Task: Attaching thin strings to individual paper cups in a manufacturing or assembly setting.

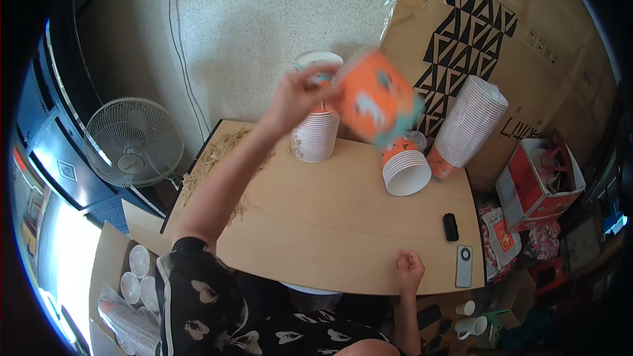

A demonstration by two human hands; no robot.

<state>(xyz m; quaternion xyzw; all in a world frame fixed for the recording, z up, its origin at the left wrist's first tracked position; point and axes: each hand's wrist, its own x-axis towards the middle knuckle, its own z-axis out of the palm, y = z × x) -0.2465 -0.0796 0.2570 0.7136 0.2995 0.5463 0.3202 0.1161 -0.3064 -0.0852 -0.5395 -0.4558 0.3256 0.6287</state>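
My left hand (300, 99) is raised over the far side of the table, its fingers closed on the edge of an orange paper cup (376, 102). Motion blurs this cup, which is tilted and printed with teal and white shapes. Just behind the hand rises a tall stack of nested paper cups (315, 137) with white rims; the wide mouth of a cup shows at its top. A shorter nest of orange cups (398, 151) lies on its side to the right. My right hand (410, 267) rests at the table's near edge, fingers curled in, with nothing visible in them.
A plastic-wrapped stack of cups (469, 124) leans against a large cardboard sheet (527, 20). Straw-coloured strands (217, 158) cover the table's (316, 224) left side. A black case (450, 227) and a phone (464, 267) lie right. A fan (135, 145) stands left, above an open carton (109, 257).
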